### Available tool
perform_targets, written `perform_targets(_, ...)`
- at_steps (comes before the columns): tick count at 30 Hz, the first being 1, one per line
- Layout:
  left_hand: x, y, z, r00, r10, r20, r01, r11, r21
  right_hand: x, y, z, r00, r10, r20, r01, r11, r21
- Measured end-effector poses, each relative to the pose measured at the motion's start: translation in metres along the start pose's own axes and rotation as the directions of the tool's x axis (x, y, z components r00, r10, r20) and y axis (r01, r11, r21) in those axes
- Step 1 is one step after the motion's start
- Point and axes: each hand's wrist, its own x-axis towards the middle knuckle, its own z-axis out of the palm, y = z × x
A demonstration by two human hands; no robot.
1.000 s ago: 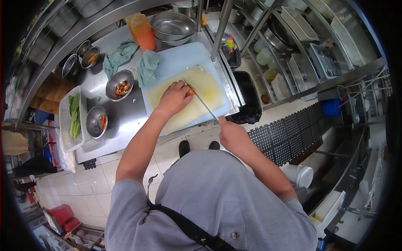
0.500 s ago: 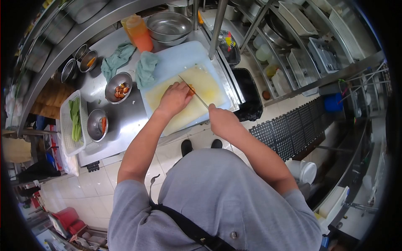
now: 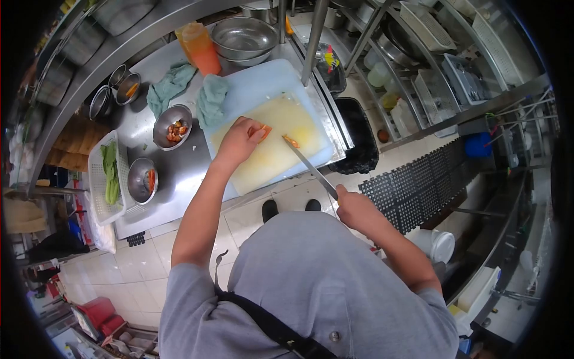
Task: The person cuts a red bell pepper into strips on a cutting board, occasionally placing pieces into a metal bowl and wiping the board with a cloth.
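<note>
Right grip (image 3: 357,210) holds knife (image 3: 315,170) across near edge of board (image 3: 263,81)

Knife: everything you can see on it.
The knife has a long, narrow, straight, grey blade that looks like metal. The right grip closes round its handle, hiding most of it. From there the blade slants up and to the left in the picture, across the near edge of the cutting board, ending over its yellowish surface. Small orange pieces sit at the tip end, apparently against the blade. Whether the blade rests on the board is unclear.
</note>
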Motion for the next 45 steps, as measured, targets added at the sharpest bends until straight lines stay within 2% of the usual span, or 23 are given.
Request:
perform_targets(1, -0.001, -0.005, -0.003, 1.0, -0.005, -0.002, 0.005, 1.0, 0.003, 0.001, 0.001, 0.001, 1.0, -0.005, -0.013, 0.006, 0.999, 0.04)
perform_targets(3, -0.003, -0.012, -0.009, 0.997, -0.079, -0.019, 0.076, 0.992, -0.103, 0.003, -0.005, 0.0, 1.0, 0.007, -0.006, -0.006, 0.996, 0.093)
perform_targets(8, -0.006, -0.015, -0.011, 0.989, -0.147, -0.025, 0.143, 0.981, -0.129, 0.029, 0.008, 0.02, 1.0, -0.021, 0.007, 0.019, 0.969, 0.247)
perform_targets(10, -0.009, -0.013, -0.012, 0.986, -0.166, -0.019, 0.161, 0.974, -0.162, 0.034, 0.019, 0.02, 0.999, 0.03, -0.03, -0.017, 0.931, 0.366)
perform_targets(14, -0.012, -0.01, -0.008, 0.995, -0.087, -0.046, 0.083, 0.993, -0.09, 0.045, 0.027, 0.017, 0.992, 0.117, -0.056, -0.087, 0.92, 0.381)
perform_targets(16, -0.013, -0.011, -0.005, 0.997, -0.069, -0.043, 0.065, 0.994, -0.086, 0.045, 0.013, 0.003, 0.988, 0.149, 0.028, -0.142, 0.843, 0.519)
perform_targets(18, -0.014, -0.013, -0.003, 0.999, -0.003, -0.052, 0.002, 1.0, -0.03, 0.06, 0.015, 0.007, 0.989, 0.146, 0.012, -0.128, 0.817, 0.563)
perform_targets(22, -0.02, -0.008, -0.002, 1.0, 0.029, -0.007, -0.028, 0.998, 0.061, 0.083, 0.019, 0.02, 0.983, 0.18, -0.034, -0.115, 0.749, 0.652)
perform_targets(24, -0.024, -0.005, -0.007, 0.991, 0.112, 0.076, -0.131, 0.938, 0.32, 0.09, 0.025, 0.029, 0.982, 0.184, -0.037, -0.12, 0.771, 0.625)
perform_targets(25, -0.027, -0.006, -0.006, 0.991, 0.109, 0.08, -0.129, 0.939, 0.32, 0.09, 0.026, 0.031, 0.984, 0.164, -0.075, -0.082, 0.777, 0.624)
perform_targets(27, -0.031, -0.007, -0.006, 0.952, 0.304, -0.034, -0.269, 0.886, 0.378, 0.086, 0.022, 0.028, 0.983, 0.145, -0.111, -0.046, 0.782, 0.622)
perform_targets(30, -0.032, -0.006, -0.003, 0.932, 0.362, -0.025, -0.322, 0.856, 0.405, 0.077, 0.01, 0.014, 0.971, 0.192, -0.145, -0.069, 0.799, 0.598)
perform_targets(32, -0.031, -0.006, 0.002, 0.919, 0.393, -0.014, -0.342, 0.817, 0.465, 0.084, 0.024, 0.023, 0.962, 0.13, -0.238, 0.016, 0.849, 0.528)
perform_targets(36, -0.026, -0.012, 0.014, 0.873, 0.488, -0.014, -0.392, 0.716, 0.577, 0.074, 0.049, 0.024, 0.95, 0.072, -0.303, 0.054, 0.92, 0.388)
perform_targets(39, -0.023, -0.018, 0.018, 0.885, 0.465, 0.028, -0.4, 0.728, 0.557, 0.064, 0.068, 0.01, 0.883, 0.199, -0.426, -0.043, 0.937, 0.348)
perform_targets(42, -0.023, -0.019, 0.02, 0.908, 0.415, 0.059, -0.387, 0.778, 0.495, 0.052, 0.065, -0.006, 0.834, 0.253, -0.491, -0.064, 0.927, 0.369)
perform_targets(44, -0.025, -0.016, 0.02, 0.898, 0.439, 0.041, -0.406, 0.787, 0.465, 0.041, 0.043, -0.01, 0.859, 0.257, -0.444, -0.068, 0.915, 0.399)
perform_targets(45, -0.026, -0.015, 0.019, 0.889, 0.458, 0.018, -0.419, 0.796, 0.436, 0.04, 0.038, -0.005, 0.874, 0.139, -0.466, 0.078, 0.906, 0.417)
